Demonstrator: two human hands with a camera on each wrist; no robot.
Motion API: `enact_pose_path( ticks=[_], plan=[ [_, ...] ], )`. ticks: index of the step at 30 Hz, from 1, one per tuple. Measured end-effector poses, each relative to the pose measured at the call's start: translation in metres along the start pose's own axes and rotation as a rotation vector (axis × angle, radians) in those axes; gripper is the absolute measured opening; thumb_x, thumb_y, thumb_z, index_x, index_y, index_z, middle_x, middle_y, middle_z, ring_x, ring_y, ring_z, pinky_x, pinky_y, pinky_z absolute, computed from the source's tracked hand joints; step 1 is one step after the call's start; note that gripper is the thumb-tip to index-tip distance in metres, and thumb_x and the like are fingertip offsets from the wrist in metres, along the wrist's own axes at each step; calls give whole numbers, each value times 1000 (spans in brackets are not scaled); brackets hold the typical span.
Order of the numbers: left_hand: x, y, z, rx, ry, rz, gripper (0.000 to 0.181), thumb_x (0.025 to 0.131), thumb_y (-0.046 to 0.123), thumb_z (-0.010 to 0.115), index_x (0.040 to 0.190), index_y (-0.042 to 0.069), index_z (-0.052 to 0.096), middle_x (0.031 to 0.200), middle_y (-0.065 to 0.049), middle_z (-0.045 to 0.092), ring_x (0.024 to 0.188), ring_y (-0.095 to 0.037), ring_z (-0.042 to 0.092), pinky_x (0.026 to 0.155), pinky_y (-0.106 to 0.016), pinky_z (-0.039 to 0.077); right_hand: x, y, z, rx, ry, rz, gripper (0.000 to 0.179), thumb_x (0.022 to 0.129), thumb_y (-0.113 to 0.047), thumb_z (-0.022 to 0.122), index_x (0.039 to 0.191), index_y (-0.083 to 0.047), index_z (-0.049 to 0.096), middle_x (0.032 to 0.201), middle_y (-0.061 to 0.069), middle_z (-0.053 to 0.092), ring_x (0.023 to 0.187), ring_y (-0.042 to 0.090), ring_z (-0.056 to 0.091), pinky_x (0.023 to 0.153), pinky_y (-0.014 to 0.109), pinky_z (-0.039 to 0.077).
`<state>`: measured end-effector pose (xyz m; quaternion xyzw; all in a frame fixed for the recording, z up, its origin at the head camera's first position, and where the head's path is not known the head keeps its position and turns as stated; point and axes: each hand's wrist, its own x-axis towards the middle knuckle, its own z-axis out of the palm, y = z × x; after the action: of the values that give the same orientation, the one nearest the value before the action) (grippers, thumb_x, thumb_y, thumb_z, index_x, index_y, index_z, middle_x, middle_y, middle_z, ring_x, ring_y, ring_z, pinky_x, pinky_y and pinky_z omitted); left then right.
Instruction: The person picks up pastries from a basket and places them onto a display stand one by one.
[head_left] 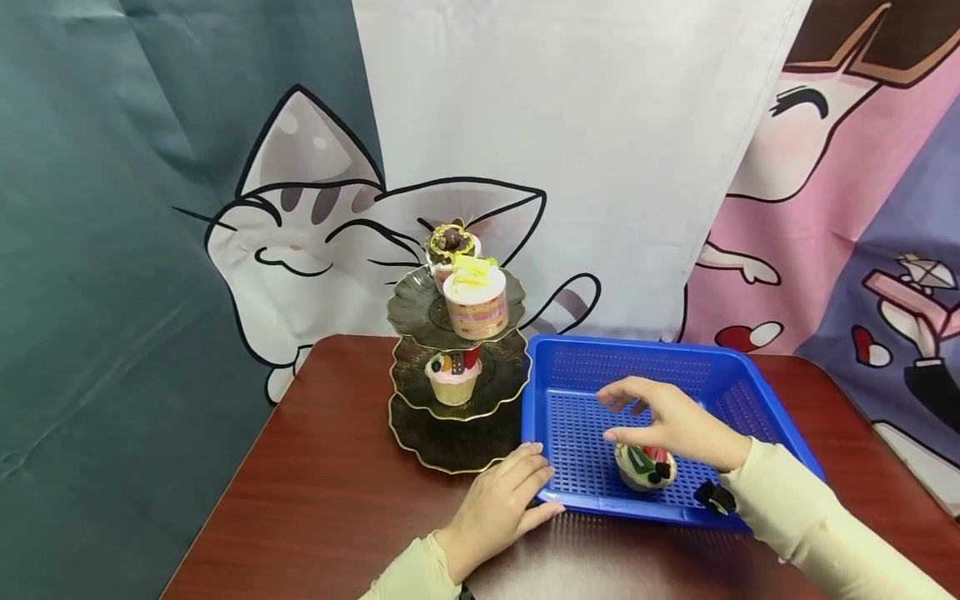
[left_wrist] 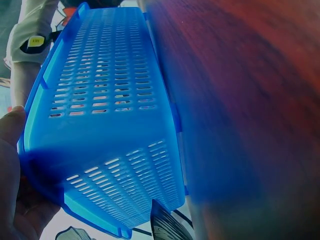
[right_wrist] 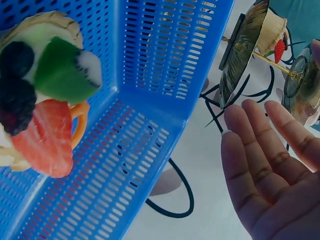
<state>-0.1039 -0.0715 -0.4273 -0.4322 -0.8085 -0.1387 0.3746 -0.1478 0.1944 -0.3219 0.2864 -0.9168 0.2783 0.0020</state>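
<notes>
Over the blue plastic basket [head_left: 626, 505], my right hand [head_left: 671, 421] hovers with thumb and fingers spread and holds nothing. Below it, a fruit-topped cupcake [head_left: 636, 475] sits on the basket floor; kiwi, strawberry and dark berries top it in the right wrist view. My left hand [head_left: 501, 507] grips the basket's near left corner, fingers over the left rim and thumb along the front one. Beside the basket stands a three-tier dark stand [head_left: 420, 437] with gold scalloped edges. Its top tier bears a layered cake cup [head_left: 477, 312] and a chocolate-topped cup [head_left: 442, 271]; a pink-topped cupcake [head_left: 453, 390] is on the middle tier.
A reddish-brown wooden table [head_left: 300, 483] carries the stand and basket. Behind it hangs a cartoon-printed cloth [head_left: 585, 125]. The stand's tiers reach close to the basket's left rim. A black band [head_left: 715, 497] is at the right wrist.
</notes>
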Motion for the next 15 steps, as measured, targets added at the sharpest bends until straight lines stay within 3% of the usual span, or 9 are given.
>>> enact_pose_path(
  ticks=[15],
  plan=[
    [0, 0, 0, -2, 4, 3, 36, 83, 42, 73, 99, 10, 70, 101, 0, 68, 115, -16, 61, 105, -27, 47, -27, 2, -7, -22, 44, -22, 36, 85, -30, 73, 116, -16, 63, 111, -4, 68, 92, -2, 58, 75, 22, 54]
  ],
)
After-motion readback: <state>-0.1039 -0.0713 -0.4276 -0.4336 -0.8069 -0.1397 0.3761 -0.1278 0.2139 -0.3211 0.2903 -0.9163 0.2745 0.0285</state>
